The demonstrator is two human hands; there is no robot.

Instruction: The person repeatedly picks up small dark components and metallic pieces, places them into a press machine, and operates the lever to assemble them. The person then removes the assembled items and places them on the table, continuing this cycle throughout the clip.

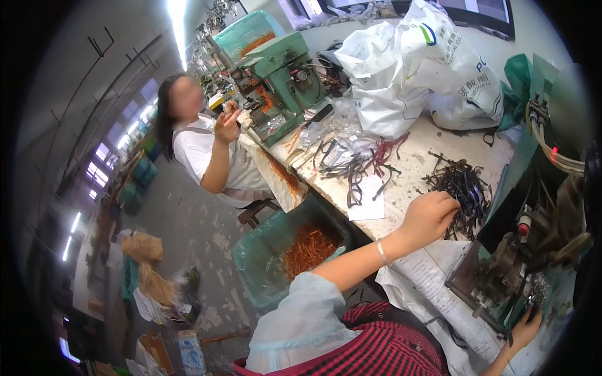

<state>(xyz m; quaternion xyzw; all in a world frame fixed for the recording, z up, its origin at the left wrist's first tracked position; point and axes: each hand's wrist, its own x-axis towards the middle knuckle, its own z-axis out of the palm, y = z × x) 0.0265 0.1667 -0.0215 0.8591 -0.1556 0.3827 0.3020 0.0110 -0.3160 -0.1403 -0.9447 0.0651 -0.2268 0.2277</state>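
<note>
My left hand (430, 217), with a bangle at the wrist, reaches over the table to the near-left side of a pile of thin black eyeglass temples (463, 188). Its fingers are curled together at the pile, and whatever they pinch is hidden. Down at the lower right, my right hand (527, 327) is closed beside the working part of a dark, greasy machine (495, 288). A thin dark piece (511, 331) shows by its fingers; its kind is too small to tell. Black eyeglass frames (355, 190) lie on a white paper left of the pile.
White sacks (389, 94) stand at the table's back. Loose dark and red temples (384, 153) lie before them. A lined bin (263, 263) of orange-brown scraps (309, 249) sits left of my arm. A co-worker (200, 144) sits at a green machine (276, 78) at far left.
</note>
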